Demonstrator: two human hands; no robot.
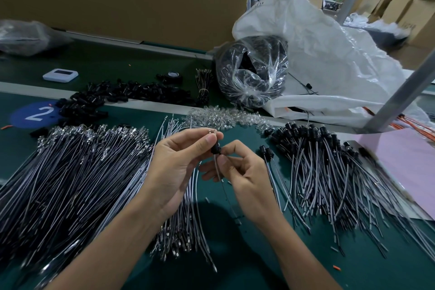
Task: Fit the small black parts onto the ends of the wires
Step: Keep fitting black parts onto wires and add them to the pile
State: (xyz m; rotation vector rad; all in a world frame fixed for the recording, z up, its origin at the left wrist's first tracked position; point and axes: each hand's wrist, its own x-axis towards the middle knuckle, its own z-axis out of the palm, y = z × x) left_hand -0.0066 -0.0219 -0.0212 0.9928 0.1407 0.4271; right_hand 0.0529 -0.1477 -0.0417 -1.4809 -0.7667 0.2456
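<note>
My left hand point(179, 165) pinches the metal-tipped top end of a wire pair between thumb and fingers. A small black part point(216, 148) sits on those wires just below my left thumb. My right hand point(244, 176) grips the wires point(218, 169) right under the black part, and they hang down between my palms. A big heap of bare wires point(70, 172) lies to the left. Wires fitted with black parts point(329, 160) are fanned out to the right. Loose black parts point(113, 99) are piled at the back left.
A heap of small clear pieces point(226, 116) lies behind my hands. A clear bag of black items point(251, 73) and a big white sack point(329, 59) stand at the back right. A pink sheet point(409, 162), a metal post point(400, 96) and a white device point(60, 75) are around the green bench.
</note>
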